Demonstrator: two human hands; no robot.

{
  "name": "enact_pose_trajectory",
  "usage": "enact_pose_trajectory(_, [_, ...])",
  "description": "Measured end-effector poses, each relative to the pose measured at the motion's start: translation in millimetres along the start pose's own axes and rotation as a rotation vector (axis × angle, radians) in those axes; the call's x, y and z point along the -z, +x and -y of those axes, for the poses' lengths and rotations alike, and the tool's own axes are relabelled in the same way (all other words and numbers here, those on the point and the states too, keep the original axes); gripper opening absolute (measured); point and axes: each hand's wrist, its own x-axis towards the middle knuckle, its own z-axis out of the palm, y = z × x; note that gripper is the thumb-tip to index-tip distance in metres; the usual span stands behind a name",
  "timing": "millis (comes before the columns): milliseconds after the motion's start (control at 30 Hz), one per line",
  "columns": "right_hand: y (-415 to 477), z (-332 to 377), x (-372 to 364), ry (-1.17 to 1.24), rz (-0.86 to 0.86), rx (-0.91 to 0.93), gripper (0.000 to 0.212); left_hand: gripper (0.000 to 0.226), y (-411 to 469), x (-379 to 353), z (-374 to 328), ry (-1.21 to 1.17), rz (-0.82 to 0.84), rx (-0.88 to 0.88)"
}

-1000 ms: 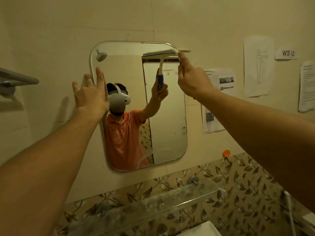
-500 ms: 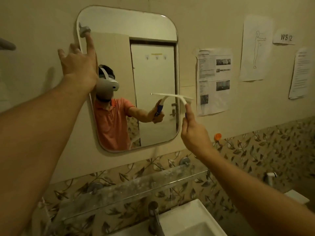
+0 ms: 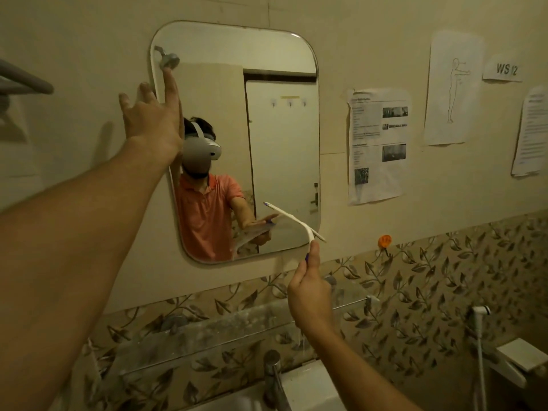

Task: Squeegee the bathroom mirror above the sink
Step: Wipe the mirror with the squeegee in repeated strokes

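The wall (image 3: 89, 40) carries the mirror (image 3: 281, 143), paper sheets (image 3: 376, 143) and an orange hook (image 3: 384, 241).

The mirror (image 3: 267, 48) lies open at its middle and top right. The left hand (image 3: 151, 120) covers its left edge, the squeegee (image 3: 293, 221) its bottom right corner. A shelf (image 3: 207, 330) juts out below, above the tap (image 3: 274, 378).

Printed papers (image 3: 378, 146), orange hook (image 3: 384, 241), tap (image 3: 274, 378)

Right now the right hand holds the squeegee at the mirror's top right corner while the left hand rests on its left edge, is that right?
No. The head view shows the squeegee in the right hand at the mirror's bottom right corner, not the top. The left hand does rest on its left edge.
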Motion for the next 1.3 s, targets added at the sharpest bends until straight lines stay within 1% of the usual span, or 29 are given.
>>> enact_pose_trajectory(200, [-15.2, 10.2, -15.6, 0.011, 0.009, -0.05, 0.057, 0.13, 2.7, -3.1, 0.1, -0.003, -0.009, -0.006])
enact_pose_trajectory(333, [-15.2, 15.5, -3.7, 0.064, 0.034, -0.048, 0.055, 0.132, 5.2, -7.0, 3.3, 0.022, -0.007, -0.003])
enact_pose_trajectory(367, [-9.5, 21.1, 3.2, 0.103, 0.014, -0.034, 0.055, 0.131, 6.2, -7.9, 4.0, 0.025, -0.006, -0.001])
enact_pose_trajectory(433, [12.7, 37.1, 20.0, 0.185, -0.076, -0.021, 0.052, 0.129, 7.6, -8.5, 5.0, 0.006, -0.004, -0.002])
enact_pose_trajectory(500, [44.0, 58.0, 36.4, 0.258, -0.155, -0.052, 0.05, 0.127, 8.7, -8.8, 6.0, -0.016, -0.002, -0.009])
enact_pose_trajectory(600, [77.8, 88.4, 51.8, 0.317, -0.137, -0.164, 0.05, 0.128, 9.9, -10.2, 5.7, -0.035, -0.008, -0.028])
enact_pose_trajectory(667, [80.8, 99.5, 49.6, 0.313, -0.13, -0.2, 0.051, 0.126, 11.4, -11.0, 6.7, -0.042, -0.015, -0.033])
enact_pose_trajectory(867, [37.7, 85.9, 9.7, 0.213, -0.073, -0.231, 0.055, 0.136, 0.9, -9.2, 8.5, -0.027, -0.015, -0.062])
enact_pose_trajectory(1000, [0.1, 72.9, -19.4, 0.185, -0.064, -0.204, 0.058, 0.122, 0.7, -8.6, 6.5, -0.05, -0.027, -0.041])
enact_pose_trajectory(1167, [-29.2, 59.8, -43.3, 0.16, -0.041, -0.195, 0.059, 0.126, 1.5, -9.2, 7.0, -0.043, -0.03, -0.037])
enact_pose_trajectory(1300, [-44.8, 44.0, -49.5, 0.142, -0.019, -0.113, 0.057, 0.126, 3.0, -10.8, 7.4, -0.037, -0.044, -0.039])
